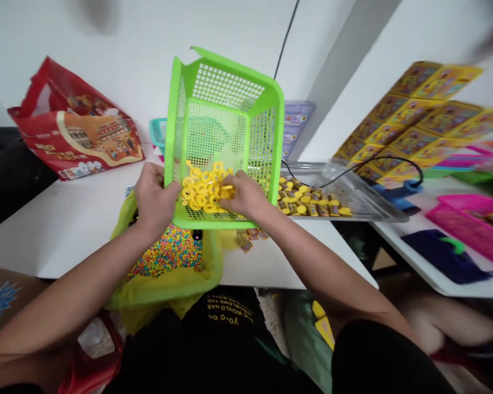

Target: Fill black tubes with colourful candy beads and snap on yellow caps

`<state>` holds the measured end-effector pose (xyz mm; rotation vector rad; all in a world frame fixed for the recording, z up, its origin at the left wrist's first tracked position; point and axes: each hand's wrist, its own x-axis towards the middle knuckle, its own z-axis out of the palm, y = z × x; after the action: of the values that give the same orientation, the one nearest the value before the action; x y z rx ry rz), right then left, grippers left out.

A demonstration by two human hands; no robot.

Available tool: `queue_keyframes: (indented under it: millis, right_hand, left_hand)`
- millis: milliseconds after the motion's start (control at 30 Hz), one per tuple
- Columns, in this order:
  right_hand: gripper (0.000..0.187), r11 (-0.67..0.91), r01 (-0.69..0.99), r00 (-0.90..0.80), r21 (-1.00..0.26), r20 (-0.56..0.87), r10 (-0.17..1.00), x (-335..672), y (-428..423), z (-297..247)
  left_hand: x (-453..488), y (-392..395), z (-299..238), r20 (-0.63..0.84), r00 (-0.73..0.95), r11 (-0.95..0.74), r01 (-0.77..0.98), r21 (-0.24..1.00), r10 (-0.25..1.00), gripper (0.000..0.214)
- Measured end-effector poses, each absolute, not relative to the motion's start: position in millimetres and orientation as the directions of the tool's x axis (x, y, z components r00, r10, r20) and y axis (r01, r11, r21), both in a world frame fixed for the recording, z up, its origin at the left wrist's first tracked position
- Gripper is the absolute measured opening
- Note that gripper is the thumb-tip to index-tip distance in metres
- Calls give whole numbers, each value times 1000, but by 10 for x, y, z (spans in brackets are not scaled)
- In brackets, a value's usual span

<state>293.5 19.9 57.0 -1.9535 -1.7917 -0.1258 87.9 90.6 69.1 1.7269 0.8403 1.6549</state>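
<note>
A green plastic basket (276, 131) is held tilted, its opening facing me, above the white table. My left hand (152, 200) is closed on its left rim, thumb on the near side. Small yellow plastic pieces (201, 189), some ring-shaped, lie heaped in the basket's lower part. Inside it, my right hand (246, 194) has its fingers curled round some of these yellow pieces; how many is hidden. Below the basket stands a green bin lined with yellow netting (211, 262), holding many small multicoloured balls (168, 254).
A metal tray (361, 202) with rows of yellow-topped packets stands at the right, a black cable (365, 161) crossing it. A red bag (82, 131) sits at the back left. Yellow display boxes (414, 120) are stacked right; a pink basket (468, 224) and another person's leg (447, 317) are beyond.
</note>
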Motion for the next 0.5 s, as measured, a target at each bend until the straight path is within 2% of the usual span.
queue_keyframes:
  millis: [200, 500]
  right_hand:
    - [35, -80, 933, 258, -351, 498, 828, 3197, -246, -24]
    - [30, -60, 956, 233, -286, 623, 747, 3391, -432, -642]
  left_hand:
    - [1275, 766, 484, 665, 181, -690, 180, 701, 724, 24]
    - [1442, 646, 375, 731, 242, -753, 395, 527, 638, 25]
